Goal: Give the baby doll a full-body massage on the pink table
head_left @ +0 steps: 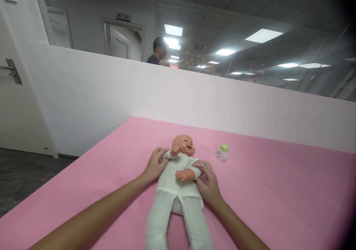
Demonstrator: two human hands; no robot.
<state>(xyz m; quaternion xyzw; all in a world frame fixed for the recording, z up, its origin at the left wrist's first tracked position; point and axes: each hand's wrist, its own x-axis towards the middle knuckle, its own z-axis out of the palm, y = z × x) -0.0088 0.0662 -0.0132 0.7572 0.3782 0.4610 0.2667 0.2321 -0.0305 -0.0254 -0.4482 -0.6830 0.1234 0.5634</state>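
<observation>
A baby doll (178,183) in a white top and trousers lies face up on the pink tabletop (111,213), its head away from me. My left hand (155,164) is at the doll's sleeve on the left side, fingers curled behind the upper arm and thumb toward the chest. On the other side my right hand (207,179) grips the sleeve near the elbow, fingers over the top and thumb by the doll's side. Both doll forearms are bent over its chest. Right of the doll's head stands a small clear jar (221,154) with a green lid and a label.
A low white partition (178,90) runs along the table's far edge. Beyond it a person (158,52) is seen from the side. At the left are a door (19,94) with a metal handle and a dark floor (25,179).
</observation>
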